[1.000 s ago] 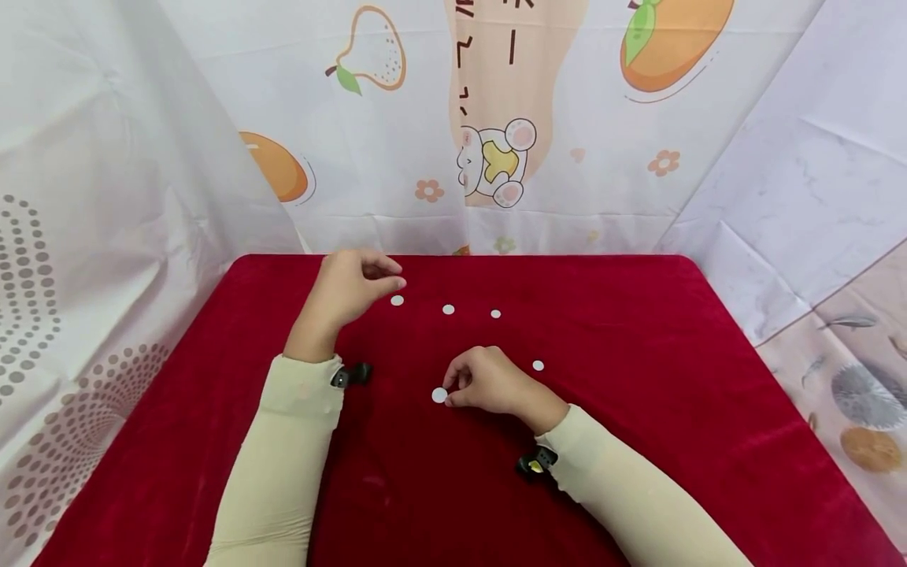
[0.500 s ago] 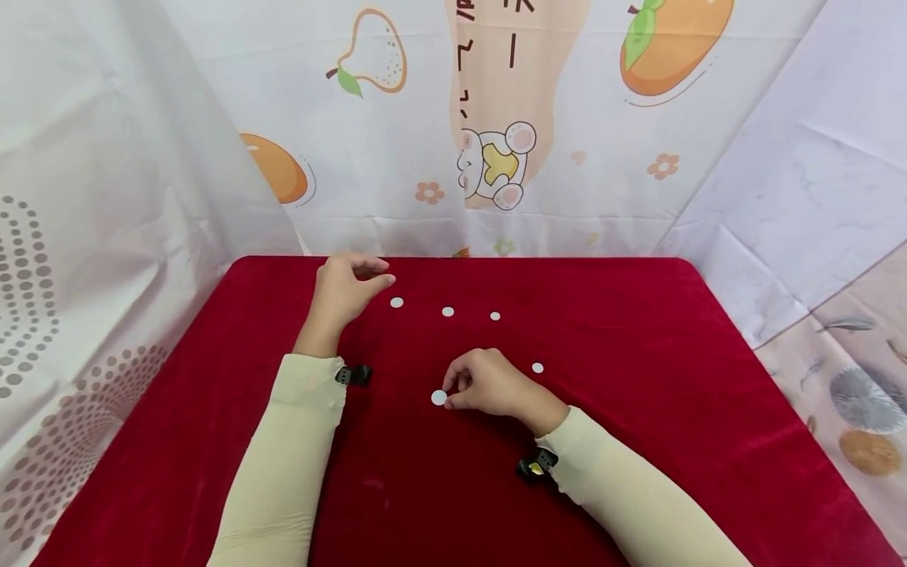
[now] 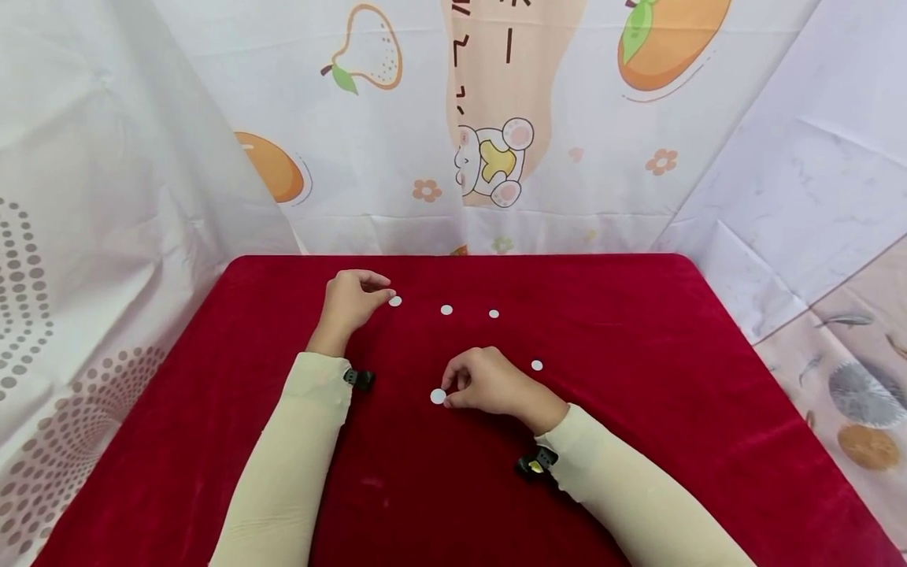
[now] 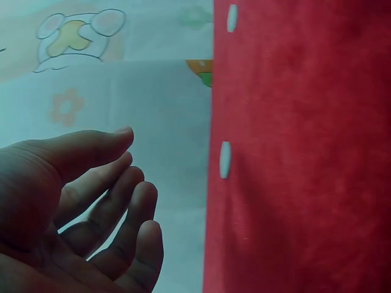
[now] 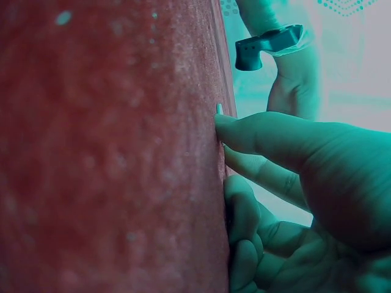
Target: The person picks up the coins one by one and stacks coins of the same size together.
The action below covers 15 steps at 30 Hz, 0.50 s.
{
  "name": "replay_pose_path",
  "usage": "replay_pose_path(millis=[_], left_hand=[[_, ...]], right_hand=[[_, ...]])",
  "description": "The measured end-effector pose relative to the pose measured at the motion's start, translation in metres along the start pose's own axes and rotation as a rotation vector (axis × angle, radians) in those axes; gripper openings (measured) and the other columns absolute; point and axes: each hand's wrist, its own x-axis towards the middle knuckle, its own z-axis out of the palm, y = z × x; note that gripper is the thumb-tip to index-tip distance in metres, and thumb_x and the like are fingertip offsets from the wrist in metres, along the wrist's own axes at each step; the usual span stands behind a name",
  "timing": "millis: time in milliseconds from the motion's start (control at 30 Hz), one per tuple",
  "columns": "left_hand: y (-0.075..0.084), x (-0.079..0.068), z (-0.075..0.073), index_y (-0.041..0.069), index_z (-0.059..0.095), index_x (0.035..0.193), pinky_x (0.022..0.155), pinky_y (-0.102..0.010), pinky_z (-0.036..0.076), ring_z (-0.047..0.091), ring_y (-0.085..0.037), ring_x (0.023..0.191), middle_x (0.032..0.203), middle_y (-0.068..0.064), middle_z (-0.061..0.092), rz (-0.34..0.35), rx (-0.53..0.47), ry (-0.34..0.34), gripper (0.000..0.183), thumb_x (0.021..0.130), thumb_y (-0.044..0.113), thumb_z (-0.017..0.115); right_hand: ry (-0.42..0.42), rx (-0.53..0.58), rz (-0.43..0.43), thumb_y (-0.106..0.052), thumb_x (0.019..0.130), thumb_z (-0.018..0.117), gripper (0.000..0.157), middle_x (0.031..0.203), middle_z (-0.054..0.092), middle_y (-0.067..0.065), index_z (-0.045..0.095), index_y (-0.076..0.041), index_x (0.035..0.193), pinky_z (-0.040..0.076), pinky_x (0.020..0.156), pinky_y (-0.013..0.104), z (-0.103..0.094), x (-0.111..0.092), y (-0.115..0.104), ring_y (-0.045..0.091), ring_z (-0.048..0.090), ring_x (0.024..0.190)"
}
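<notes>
In the head view my left hand (image 3: 353, 301) hovers at the far left of the red cloth, thumb and fingertips beside a small white disc (image 3: 395, 302). The left wrist view shows its loosely bent fingers (image 4: 145, 198) with nothing between them, and a disc (image 4: 225, 160) on the cloth apart from them. Nearer the middle, my right hand (image 3: 489, 381) rests low, its thumb and index finger at the right edge of a larger white disc (image 3: 438, 396). Only a thin edge of that disc (image 5: 219, 108) shows past the thumb in the right wrist view.
Other white discs lie on the red cloth: one far back at the middle (image 3: 446, 310), one to its right (image 3: 494, 313), and one beyond my right wrist (image 3: 537, 365). A printed white curtain (image 3: 397, 173) hangs behind the table's far edge.
My left hand first drew back slightly left from the far left disc, then came lower and closer to it. The right hand and the discs have kept their places.
</notes>
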Motion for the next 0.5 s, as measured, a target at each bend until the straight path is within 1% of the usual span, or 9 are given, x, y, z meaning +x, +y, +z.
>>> replay_pose_path(millis=[167,300,400,500], left_hand=[[-0.006,0.002,0.007,0.008,0.077,0.118,0.089,-0.046,0.055,0.065,-0.03,0.106,0.113,-0.011,0.074,-0.033,0.006,-0.035,0.032,0.092,0.026,0.08],[-0.01,0.001,0.01,0.009,0.075,0.121,0.092,-0.048,0.054,0.063,-0.032,0.108,0.116,-0.011,0.073,-0.06,0.012,-0.069,0.034,0.092,0.027,0.08],[-0.011,0.001,0.012,0.008,0.075,0.121,0.095,-0.05,0.053,0.063,-0.033,0.111,0.118,-0.013,0.073,-0.06,0.028,-0.087,0.033,0.094,0.026,0.077],[-0.013,0.001,0.014,0.006,0.076,0.119,0.096,-0.05,0.052,0.063,-0.034,0.112,0.117,-0.014,0.074,-0.054,0.044,-0.089,0.03,0.096,0.025,0.076]], right_hand=[[0.007,-0.021,-0.011,-0.021,0.081,0.088,0.012,0.066,0.064,-0.01,0.077,-0.024,0.084,0.05,0.061,0.025,0.0,0.0,0.0,0.007,0.059,0.063],[0.007,-0.025,-0.013,-0.021,0.081,0.089,0.012,0.066,0.064,-0.01,0.077,-0.024,0.084,0.05,0.061,0.025,0.0,0.0,0.001,0.006,0.059,0.063],[0.008,-0.03,-0.011,-0.021,0.081,0.089,0.012,0.066,0.064,-0.011,0.077,-0.024,0.085,0.05,0.062,0.025,0.001,0.001,0.001,0.006,0.059,0.063],[0.009,-0.034,-0.007,-0.021,0.081,0.089,0.013,0.066,0.064,-0.011,0.077,-0.024,0.085,0.05,0.062,0.025,0.001,0.001,0.0,0.006,0.059,0.064]])
